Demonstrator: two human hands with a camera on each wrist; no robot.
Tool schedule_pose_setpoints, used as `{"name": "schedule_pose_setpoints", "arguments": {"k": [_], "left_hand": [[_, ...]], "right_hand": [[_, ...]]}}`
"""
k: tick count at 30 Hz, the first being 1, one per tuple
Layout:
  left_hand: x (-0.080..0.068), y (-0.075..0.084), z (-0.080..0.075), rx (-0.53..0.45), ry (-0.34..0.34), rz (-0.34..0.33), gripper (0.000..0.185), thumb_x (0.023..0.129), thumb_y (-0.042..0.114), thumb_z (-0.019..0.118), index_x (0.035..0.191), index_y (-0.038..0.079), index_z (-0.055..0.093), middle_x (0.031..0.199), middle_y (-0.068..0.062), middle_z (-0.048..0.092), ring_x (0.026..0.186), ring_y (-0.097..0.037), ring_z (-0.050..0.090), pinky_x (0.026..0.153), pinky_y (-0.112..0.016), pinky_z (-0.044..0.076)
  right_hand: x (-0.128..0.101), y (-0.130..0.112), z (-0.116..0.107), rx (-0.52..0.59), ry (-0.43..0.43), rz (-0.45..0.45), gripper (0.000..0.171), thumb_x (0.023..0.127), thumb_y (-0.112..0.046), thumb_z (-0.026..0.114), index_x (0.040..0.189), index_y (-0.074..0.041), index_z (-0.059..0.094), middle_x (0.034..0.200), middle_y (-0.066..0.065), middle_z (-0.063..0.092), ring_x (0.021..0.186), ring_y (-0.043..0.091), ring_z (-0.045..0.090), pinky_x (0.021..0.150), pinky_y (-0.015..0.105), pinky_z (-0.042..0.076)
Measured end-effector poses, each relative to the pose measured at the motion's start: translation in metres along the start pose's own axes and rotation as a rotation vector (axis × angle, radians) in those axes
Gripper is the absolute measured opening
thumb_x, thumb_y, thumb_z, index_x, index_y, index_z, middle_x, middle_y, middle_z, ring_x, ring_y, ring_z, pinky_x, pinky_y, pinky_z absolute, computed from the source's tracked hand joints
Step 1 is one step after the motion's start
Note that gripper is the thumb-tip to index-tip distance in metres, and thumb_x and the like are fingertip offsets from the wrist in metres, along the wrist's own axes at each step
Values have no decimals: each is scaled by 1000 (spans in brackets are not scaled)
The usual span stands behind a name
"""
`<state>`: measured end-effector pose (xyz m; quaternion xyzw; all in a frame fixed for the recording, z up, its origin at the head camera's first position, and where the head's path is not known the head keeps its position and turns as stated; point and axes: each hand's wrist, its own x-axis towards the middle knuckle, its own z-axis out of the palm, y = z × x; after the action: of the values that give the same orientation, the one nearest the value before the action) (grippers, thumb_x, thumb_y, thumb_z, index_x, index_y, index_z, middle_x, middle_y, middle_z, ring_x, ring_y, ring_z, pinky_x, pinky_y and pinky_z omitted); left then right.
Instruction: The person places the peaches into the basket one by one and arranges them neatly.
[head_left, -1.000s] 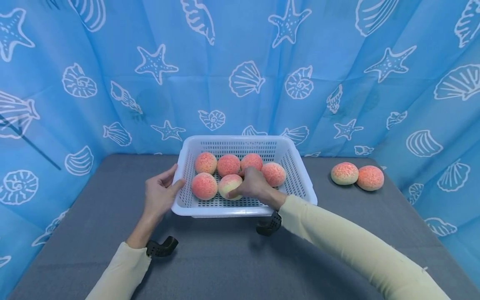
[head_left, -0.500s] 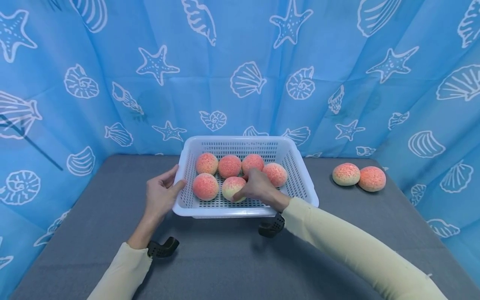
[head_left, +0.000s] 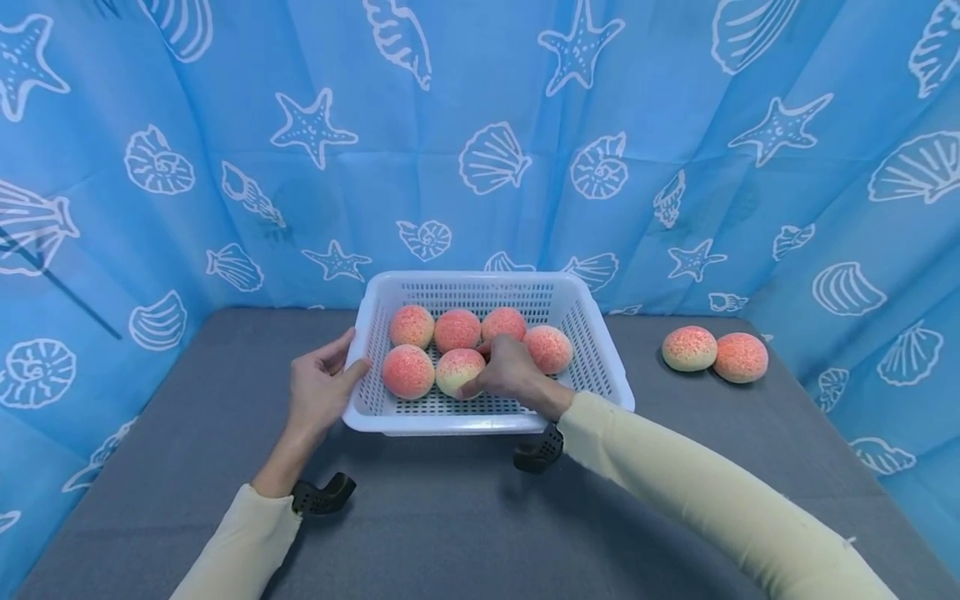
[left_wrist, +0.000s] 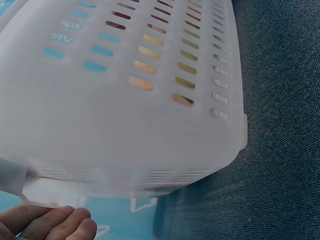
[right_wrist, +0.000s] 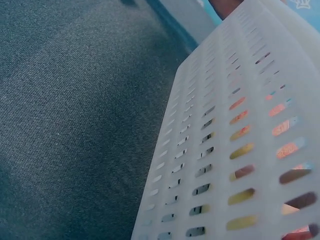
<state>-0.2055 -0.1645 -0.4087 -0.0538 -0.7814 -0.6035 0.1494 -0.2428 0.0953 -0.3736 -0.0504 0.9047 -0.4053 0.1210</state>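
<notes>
Ball (head_left: 456, 370), pink-yellow, is nr front edge of basket (head_left: 450, 424), R hand (head_left: 516, 371) curled round its R side; loose grip could roll it into adj. balls (head_left: 408, 372). L hand (head_left: 318, 387) pinches basket's L rim; uneven tug might tilt it. Outer pair (head_left: 689, 348), bench's (head_left: 420, 525) back R corner, could roll if bumped.
</notes>
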Motion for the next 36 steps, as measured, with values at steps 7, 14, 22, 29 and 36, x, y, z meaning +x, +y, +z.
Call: {"name": "schedule_pose_setpoints", "arguments": {"k": [7, 14, 22, 29, 36], "left_hand": [[-2, -5, 2, -20, -9, -10, 52, 95, 2, 70, 143, -3, 52, 136, -25, 60, 120, -38, 63, 86, -38, 57], [-3, -4, 4, -19, -12, -26, 52, 95, 2, 70, 144, -2, 52, 138, -24, 59, 121, -37, 62, 87, -39, 56], [-3, -5, 2, 3, 19, -20, 52, 94, 0, 69, 143, -3, 52, 138, -24, 59, 121, -37, 61, 86, -37, 56], [-3, -4, 1, 2, 22, -10, 52, 94, -1, 69, 143, -4, 52, 137, -25, 59, 122, -38, 61, 87, -34, 56], [0, -1, 2, -7, 23, 4, 51, 94, 0, 69, 142, -4, 53, 136, -24, 60, 121, -37, 62, 86, -34, 56]], "right_hand": [[-5, 6, -3, 62, 11, -29, 56, 72, -15, 93, 121, -4, 70, 109, 7, 71, 95, 21, 65, 84, 35, 56], [-17, 12, -20, 149, 74, -18, 81, 72, -16, 93, 140, 5, 54, 139, 19, 59, 128, 34, 56, 107, 46, 49], [-45, 27, -67, 188, 122, -151, 82, 76, -15, 90, 142, 11, 49, 144, 27, 53, 132, 40, 54, 110, 48, 46], [-75, 62, -123, 233, 255, -102, 89, 81, -19, 88, 150, 9, 38, 151, 28, 45, 140, 41, 44, 112, 50, 41], [-95, 123, -177, 208, 372, -16, 94, 88, -28, 82, 156, 7, 27, 155, 30, 37, 142, 43, 40, 97, 23, 52]]}}
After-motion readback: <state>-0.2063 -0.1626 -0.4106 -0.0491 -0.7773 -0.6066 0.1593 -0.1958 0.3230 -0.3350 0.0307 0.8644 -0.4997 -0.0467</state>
